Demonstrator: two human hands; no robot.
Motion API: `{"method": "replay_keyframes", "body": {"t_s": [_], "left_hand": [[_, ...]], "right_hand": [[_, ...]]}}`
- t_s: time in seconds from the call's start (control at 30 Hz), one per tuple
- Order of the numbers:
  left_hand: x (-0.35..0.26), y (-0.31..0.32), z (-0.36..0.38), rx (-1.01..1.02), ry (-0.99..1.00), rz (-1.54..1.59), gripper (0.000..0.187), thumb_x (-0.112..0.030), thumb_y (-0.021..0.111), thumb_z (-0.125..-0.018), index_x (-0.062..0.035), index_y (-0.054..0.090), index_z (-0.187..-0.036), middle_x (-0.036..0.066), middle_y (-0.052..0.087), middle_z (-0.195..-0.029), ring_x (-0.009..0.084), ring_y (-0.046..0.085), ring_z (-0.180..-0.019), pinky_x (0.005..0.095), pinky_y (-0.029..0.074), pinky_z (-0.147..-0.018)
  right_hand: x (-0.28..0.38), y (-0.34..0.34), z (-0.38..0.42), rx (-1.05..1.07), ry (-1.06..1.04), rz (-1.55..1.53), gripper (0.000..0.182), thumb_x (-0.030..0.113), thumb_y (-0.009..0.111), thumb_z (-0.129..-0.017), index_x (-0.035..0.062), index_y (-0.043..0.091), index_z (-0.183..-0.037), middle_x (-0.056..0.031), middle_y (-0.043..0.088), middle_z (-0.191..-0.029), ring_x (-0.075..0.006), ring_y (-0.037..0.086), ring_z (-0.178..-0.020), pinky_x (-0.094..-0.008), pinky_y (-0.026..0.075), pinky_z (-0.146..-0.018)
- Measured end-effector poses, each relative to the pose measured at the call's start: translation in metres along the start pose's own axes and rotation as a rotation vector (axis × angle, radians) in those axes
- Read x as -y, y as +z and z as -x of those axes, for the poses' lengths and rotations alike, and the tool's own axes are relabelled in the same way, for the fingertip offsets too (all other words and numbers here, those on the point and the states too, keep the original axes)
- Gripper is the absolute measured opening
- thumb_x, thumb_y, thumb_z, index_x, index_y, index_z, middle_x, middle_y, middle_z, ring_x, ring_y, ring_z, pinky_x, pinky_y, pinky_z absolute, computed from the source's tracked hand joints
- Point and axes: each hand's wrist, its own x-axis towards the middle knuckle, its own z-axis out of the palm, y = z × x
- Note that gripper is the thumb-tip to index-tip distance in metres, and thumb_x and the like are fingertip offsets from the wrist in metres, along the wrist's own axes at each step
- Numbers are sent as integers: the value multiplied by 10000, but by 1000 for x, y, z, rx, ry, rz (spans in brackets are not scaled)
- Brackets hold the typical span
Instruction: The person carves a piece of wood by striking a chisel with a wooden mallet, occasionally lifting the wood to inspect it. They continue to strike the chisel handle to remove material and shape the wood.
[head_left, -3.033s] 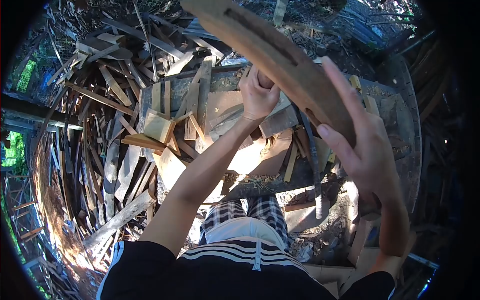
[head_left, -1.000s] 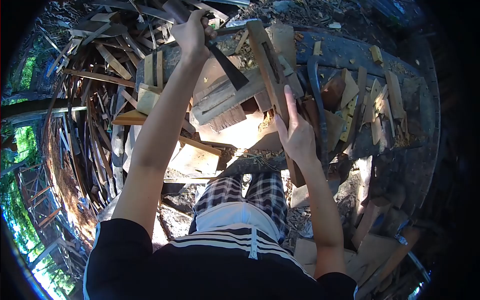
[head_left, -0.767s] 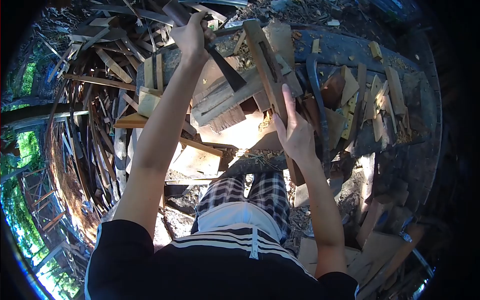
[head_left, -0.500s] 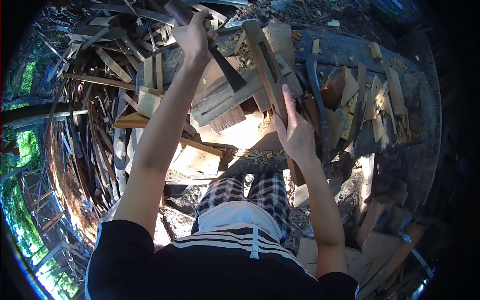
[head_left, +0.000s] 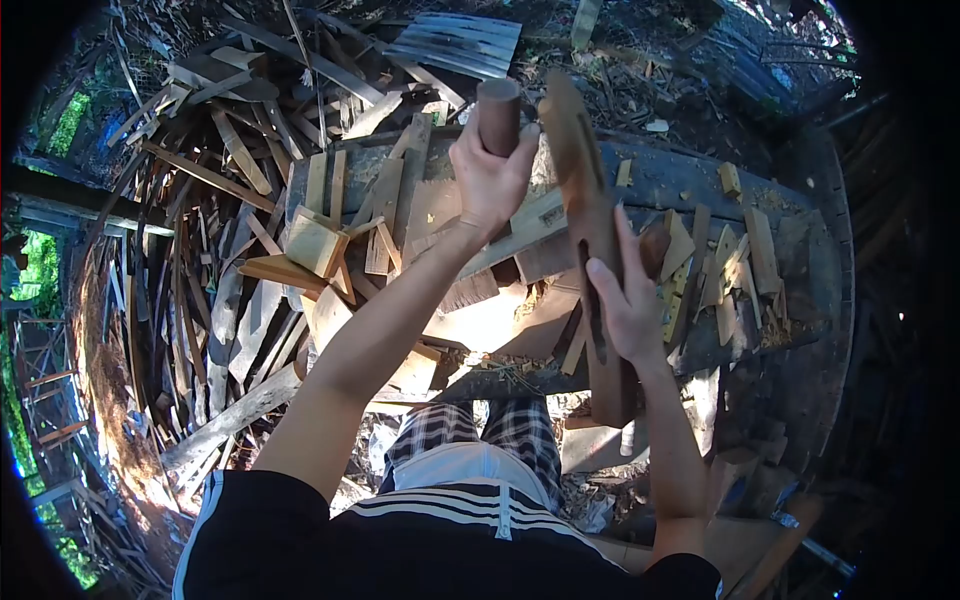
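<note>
My left hand [head_left: 492,180] is closed around a tool with a thick, round wooden end [head_left: 499,115] pointing up. The rest of that tool is hidden behind the hand and forearm. Just right of it, a long wooden piece with slots cut in it [head_left: 577,165] stands at a slant, its upper end close to my left fingers. My right hand [head_left: 630,310] grips the lower half of this piece from the right, thumb across its face. Under both hands lie a grey timber block [head_left: 535,225] and wood offcuts.
A dark workbench [head_left: 680,185] carries several wood scraps and shavings on the right. Boards and sticks are heaped at left [head_left: 225,290]. A corrugated sheet [head_left: 455,45] lies beyond the bench, and a pale squared block [head_left: 318,245] sits at its left end.
My left hand has moved right, toward the slotted wooden piece, and the tool's dark flared part has gone out of sight. The slotted piece has shifted right and nearer to me with my right hand.
</note>
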Motion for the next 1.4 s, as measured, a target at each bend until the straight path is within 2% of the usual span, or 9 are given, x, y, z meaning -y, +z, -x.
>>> {"method": "replay_keyframes", "body": {"t_s": [0.23,0.37,0.53,0.7,0.9,1.03,1.17,1.2,1.4], "left_hand": [[-7,3,11,-3,97,-37,360,-180,766,-743,26,611,-994,199,682,-832,324,681,-724,390,523,-697],[-8,4,14,-22,253,-1,339,-161,759,-741,15,612,-991,199,674,-819,328,675,-715,384,524,-691],[-17,3,16,-17,149,-15,308,-127,731,-739,5,607,-988,199,660,-792,340,664,-709,377,525,-697],[-7,7,12,-2,170,63,316,-137,730,-732,5,603,-984,189,664,-781,338,661,-674,375,522,-673],[-6,2,17,50,90,-11,353,-121,737,-726,27,605,-1019,193,683,-837,321,703,-774,350,530,-726],[-6,14,12,36,204,200,338,-126,752,-742,31,600,-1000,184,665,-805,275,659,-707,348,519,-713],[-7,7,12,46,169,57,312,-130,750,-749,22,594,-972,149,659,-796,199,619,-685,337,510,-690],[-6,5,11,61,72,70,298,-130,748,-750,18,588,-954,132,653,-779,178,599,-668,333,505,-674],[2,-4,-12,65,-76,173,197,-82,711,-785,-27,529,-835,23,562,-650,92,503,-542,268,424,-514]], "right_hand": [[131,-69,-19,-196,-665,164,659,179,443,-961,60,202,-1563,-203,265,-1579,-321,367,-1413,-399,331,-1131],[171,-83,-6,328,7,338,610,159,429,-949,67,301,-1537,-205,387,-1515,-328,504,-1312,-396,414,-1068],[175,-85,-6,-47,-449,-16,627,156,489,-958,44,282,-1538,-223,426,-1496,-318,504,-1319,-426,379,-1096],[168,-77,-1,261,-82,427,642,121,486,-941,64,276,-1545,-225,426,-1504,-378,494,-1328,-427,384,-1096],[166,-78,-2,-28,-596,336,650,83,467,-916,77,293,-1543,-200,460,-1486,-372,517,-1306,-424,389,-1099],[163,-82,3,283,-151,445,671,147,515,-930,53,269,-1547,-186,430,-1513,-362,480,-1343,-418,381,-1096],[129,-69,4,55,-255,164,634,196,482,-979,60,252,-1555,-198,454,-1483,-340,483,-1337,-396,352,-1110],[101,-65,-3,-47,-359,267,630,264,492,-993,175,244,-1565,-253,652,-1186,-399,654,-1080,-423,477,-948],[1,-17,5,172,144,111,675,352,486,-983,177,205,-1571,-281,681,-996,-443,682,-921,-460,508,-869]]}}
